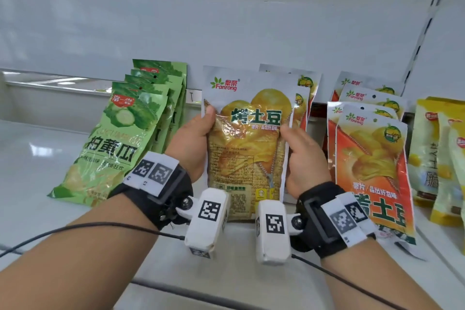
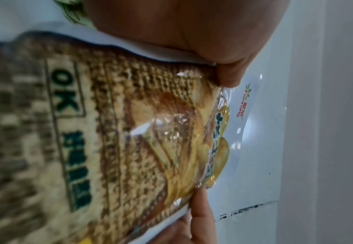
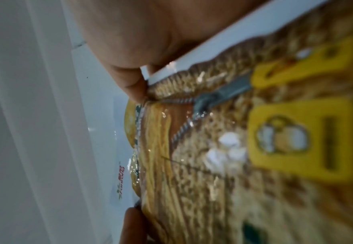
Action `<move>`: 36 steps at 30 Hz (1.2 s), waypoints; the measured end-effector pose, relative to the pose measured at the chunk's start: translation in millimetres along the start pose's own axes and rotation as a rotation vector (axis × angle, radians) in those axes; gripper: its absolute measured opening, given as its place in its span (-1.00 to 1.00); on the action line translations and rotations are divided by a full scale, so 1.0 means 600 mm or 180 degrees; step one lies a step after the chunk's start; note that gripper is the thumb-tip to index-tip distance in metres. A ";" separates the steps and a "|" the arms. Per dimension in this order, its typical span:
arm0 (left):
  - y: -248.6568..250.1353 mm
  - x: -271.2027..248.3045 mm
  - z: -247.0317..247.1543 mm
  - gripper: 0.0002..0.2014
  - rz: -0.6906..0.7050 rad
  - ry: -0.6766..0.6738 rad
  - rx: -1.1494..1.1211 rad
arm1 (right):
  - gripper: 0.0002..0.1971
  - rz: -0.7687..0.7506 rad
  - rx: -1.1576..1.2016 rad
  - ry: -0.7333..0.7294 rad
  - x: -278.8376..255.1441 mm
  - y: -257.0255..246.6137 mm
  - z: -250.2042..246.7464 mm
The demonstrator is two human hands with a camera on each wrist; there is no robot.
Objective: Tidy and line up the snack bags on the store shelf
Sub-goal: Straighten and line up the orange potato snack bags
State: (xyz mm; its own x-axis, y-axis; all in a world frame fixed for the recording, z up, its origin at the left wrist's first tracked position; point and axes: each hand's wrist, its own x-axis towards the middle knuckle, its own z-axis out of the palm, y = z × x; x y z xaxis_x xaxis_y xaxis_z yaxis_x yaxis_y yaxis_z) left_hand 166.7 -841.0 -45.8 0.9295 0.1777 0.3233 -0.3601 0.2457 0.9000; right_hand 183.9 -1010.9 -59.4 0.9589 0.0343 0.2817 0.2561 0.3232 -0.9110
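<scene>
The held bag (image 1: 245, 138), tan and yellow with a printed zip, stands near upright at the centre of the head view, its long axis running top to bottom and its printed face toward the camera. Whether its bottom edge touches the shelf (image 1: 32, 163) I cannot tell; the wrist cameras cover it. The left hand (image 1: 195, 143) grips its left edge, thumb on the front face, and the right hand (image 1: 303, 158) grips the right edge the same way; the rest of the fingers are hidden behind the bag. Both wrist views show a thumb pressed on the film at the edge.

Just behind it, to the upper right, more bags of the same print (image 1: 303, 93) lean against the back wall. That looks like its row, so the move is likely a short push straight back, both hands equally near. Left of centre leans a row of green bags (image 1: 120, 133), overlapped front to back. Right of centre stands the orange row (image 1: 372, 158), its front bag sloping low and forward. Yellow bags (image 1: 437, 158) sit at the right edge of the frame
</scene>
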 end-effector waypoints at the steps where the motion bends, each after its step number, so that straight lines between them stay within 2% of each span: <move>1: 0.004 -0.004 -0.004 -0.77 0.0018 0.0111 0.0029 | -0.98 -0.0184 -0.0313 0.0151 0.002 -0.001 -0.002; 3: 0.014 -0.012 -0.011 -0.75 0.0023 0.0323 0.0079 | -0.85 -0.0567 -0.0554 0.0338 -0.003 -0.002 -0.003; 5: 0.025 -0.022 -0.017 -0.67 0.0074 0.0497 0.0121 | -0.80 -0.0793 -0.0651 0.0157 -0.011 -0.008 0.000; 7: 0.035 -0.033 -0.018 -0.52 0.0075 0.0555 0.0132 | -0.83 -0.0771 -0.0848 -0.0470 -0.025 -0.013 0.014; 8: 0.040 -0.040 -0.017 -0.46 0.0073 0.0478 0.0070 | -0.93 -0.0686 -0.0871 -0.0899 -0.034 -0.014 0.023; 9: 0.045 -0.048 -0.014 -0.41 0.0080 0.0325 -0.0002 | -0.77 -0.0603 -0.0912 -0.1215 -0.043 -0.015 0.032; 11: 0.052 -0.065 -0.006 -0.32 0.0097 -0.0090 -0.0066 | -0.31 -0.0572 -0.0911 -0.1591 -0.049 -0.008 0.040; 12: 0.053 -0.072 -0.003 -0.28 0.0099 -0.0263 -0.0080 | -0.20 -0.0632 -0.0908 -0.1629 -0.050 -0.008 0.042; 13: 0.054 -0.079 0.000 -0.25 0.0088 -0.0393 -0.0102 | -0.17 -0.0708 -0.0935 -0.1633 -0.054 -0.010 0.043; 18: 0.053 -0.093 0.007 -0.11 -0.0008 -0.0589 -0.0118 | -0.23 -0.0994 -0.1231 -0.1485 -0.057 -0.005 0.042; 21: 0.050 -0.096 0.010 -0.25 0.0033 -0.0376 0.0180 | -0.56 -0.1230 -0.1222 -0.1001 -0.047 -0.002 0.036; 23: 0.041 -0.091 0.003 -0.37 0.0129 -0.0019 0.0839 | -0.64 -0.0920 -0.0927 -0.0777 -0.038 -0.005 0.028; 24: 0.036 -0.090 -0.001 -0.34 0.0100 0.0096 0.1103 | -0.68 -0.0665 -0.0672 -0.0757 -0.034 -0.005 0.025; 26: 0.020 -0.087 -0.010 -0.17 -0.0202 0.0087 0.1085 | -0.77 -0.0267 -0.0143 -0.0807 -0.029 -0.006 0.021; 27: 0.012 -0.088 -0.014 -0.19 -0.0354 0.0025 0.0951 | -0.80 -0.0169 0.0026 -0.0817 -0.028 -0.006 0.020; 30: -0.008 -0.090 -0.019 -0.48 -0.0453 0.0071 0.1133 | -0.86 -0.0151 -0.0132 -0.0538 -0.022 -0.002 0.013; 33: -0.015 -0.086 -0.031 -0.67 -0.0479 0.0383 0.1292 | -0.74 -0.0293 -0.0668 -0.0106 -0.010 -0.003 0.000; 36: -0.013 -0.071 -0.049 -0.65 -0.0644 0.0705 0.1295 | -0.50 -0.0146 -0.1278 0.0159 0.013 -0.018 -0.013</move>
State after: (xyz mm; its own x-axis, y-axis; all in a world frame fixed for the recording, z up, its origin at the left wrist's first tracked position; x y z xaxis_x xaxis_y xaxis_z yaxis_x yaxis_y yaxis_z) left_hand 127.6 -822.5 -75.4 0.9221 0.3737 0.1004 -0.0729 -0.0871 0.9935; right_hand 189.4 -1021.4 -49.7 0.9476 -0.0207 0.3188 0.3166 -0.0721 -0.9458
